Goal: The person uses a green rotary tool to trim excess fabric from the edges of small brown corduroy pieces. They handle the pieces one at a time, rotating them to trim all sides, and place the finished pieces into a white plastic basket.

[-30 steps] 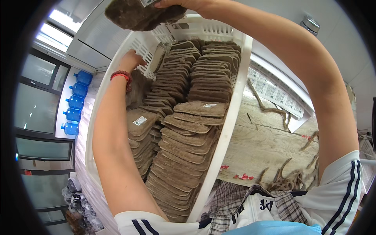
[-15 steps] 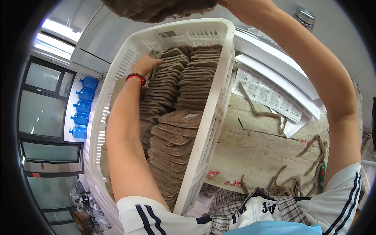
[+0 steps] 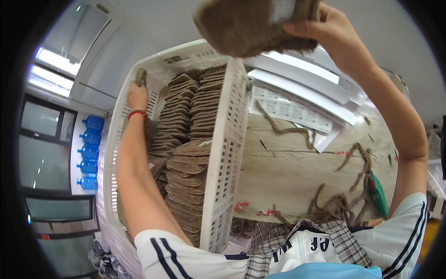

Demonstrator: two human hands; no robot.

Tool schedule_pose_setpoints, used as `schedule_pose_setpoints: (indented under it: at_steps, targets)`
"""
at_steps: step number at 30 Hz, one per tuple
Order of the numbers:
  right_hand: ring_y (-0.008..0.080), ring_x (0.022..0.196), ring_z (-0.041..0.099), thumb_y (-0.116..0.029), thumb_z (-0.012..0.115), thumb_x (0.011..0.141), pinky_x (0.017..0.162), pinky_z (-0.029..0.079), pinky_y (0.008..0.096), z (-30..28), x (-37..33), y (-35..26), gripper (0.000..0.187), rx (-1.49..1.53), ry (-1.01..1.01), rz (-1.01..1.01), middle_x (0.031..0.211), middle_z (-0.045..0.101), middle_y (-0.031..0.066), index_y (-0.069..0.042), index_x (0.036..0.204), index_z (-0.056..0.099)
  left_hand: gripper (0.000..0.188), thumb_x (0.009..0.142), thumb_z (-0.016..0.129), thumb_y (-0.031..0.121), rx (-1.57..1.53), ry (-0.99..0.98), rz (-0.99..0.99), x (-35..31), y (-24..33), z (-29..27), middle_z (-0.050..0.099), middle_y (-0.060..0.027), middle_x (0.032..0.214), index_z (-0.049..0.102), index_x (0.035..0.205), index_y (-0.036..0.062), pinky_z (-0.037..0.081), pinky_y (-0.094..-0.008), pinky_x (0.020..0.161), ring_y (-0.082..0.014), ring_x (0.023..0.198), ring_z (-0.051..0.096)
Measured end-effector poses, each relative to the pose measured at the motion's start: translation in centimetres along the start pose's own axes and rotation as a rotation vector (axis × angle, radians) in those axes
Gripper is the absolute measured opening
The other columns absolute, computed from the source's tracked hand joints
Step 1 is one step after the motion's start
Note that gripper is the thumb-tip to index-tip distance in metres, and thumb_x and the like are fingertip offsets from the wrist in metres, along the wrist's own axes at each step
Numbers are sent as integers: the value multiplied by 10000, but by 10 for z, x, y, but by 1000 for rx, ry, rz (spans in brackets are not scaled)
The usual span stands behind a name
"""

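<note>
Up at the top, my right hand holds a brown fuzzy fabric piece with a white label, the thumb pressed on its face. My left hand is closed at the far left side of a white plastic basket, and a brown fuzzy piece sticks up past its fingers. Inside the basket, brown flat fabric pieces lie stacked in rows. A nearer row has rounded edges and a small white tag on top. My left forearm hides part of the basket's left side.
Right of the basket is a wood-patterned table with brown fabric strips, a green-handled tool and printed label sheets. Blue water bottles line the far left.
My right hand has come lower into view, showing more of its fabric piece and the label. My left hand has moved left, off the stack, with a brown piece in it.
</note>
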State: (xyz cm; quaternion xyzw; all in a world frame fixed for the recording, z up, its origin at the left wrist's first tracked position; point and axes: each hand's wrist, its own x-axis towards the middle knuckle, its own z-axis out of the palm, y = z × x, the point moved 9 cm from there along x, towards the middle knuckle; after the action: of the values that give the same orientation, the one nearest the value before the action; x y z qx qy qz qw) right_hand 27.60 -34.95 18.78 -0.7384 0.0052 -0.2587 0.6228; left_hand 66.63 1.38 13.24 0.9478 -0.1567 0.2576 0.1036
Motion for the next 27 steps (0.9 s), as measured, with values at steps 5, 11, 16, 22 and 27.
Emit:
schedule_pose_setpoints:
  at_steps: [5, 11, 16, 22, 27]
  targets:
    - [274, 1058, 618, 26, 767, 672, 923, 501, 341, 16, -112, -27, 502, -548, -15, -585, 1109, 637, 138, -34, 1142, 601, 364, 823, 572, 227, -183, 96, 283, -19, 79, -109, 658, -171, 1026, 594, 1159, 87, 477, -436, 830, -392, 960, 611]
    - [315, 1332, 374, -11, 626, 762, 1020, 459, 352, 82, -204, 50, 522, -659, -673, -661, 1378, 435, 145, -41, 1252, 451, 344, 818, 562, 78, -126, 96, 773, -161, 236, -222, 605, -124, 1028, 599, 1160, 77, 494, -385, 784, -333, 929, 605]
    - [301, 1364, 336, -27, 462, 894, 1043, 444, 366, 60, -226, 109, 481, -841, -730, -623, 1465, 358, 119, -91, 1362, 367, 365, 782, 588, -9, 81, 73, 1047, -296, 287, -272, 566, -108, 920, 597, 1146, 23, 483, -365, 700, -266, 824, 583]
    - [315, 1300, 419, 32, 509, 824, 1046, 406, 390, 20, -249, 89, 630, -1078, -616, -503, 1457, 383, 125, -133, 1414, 362, 417, 777, 590, 61, 92, -43, 1141, -411, 333, -236, 543, -87, 906, 568, 1184, -29, 421, -308, 672, -197, 819, 534]
    - [289, 1069, 553, -59, 655, 774, 893, 464, 407, -67, -332, 48, 478, -1091, 90, -86, 1134, 590, 128, -64, 1237, 539, 476, 763, 538, -1, -168, -56, 1010, -495, 352, -210, 520, -102, 914, 530, 1236, -56, 415, -350, 712, -252, 848, 508]
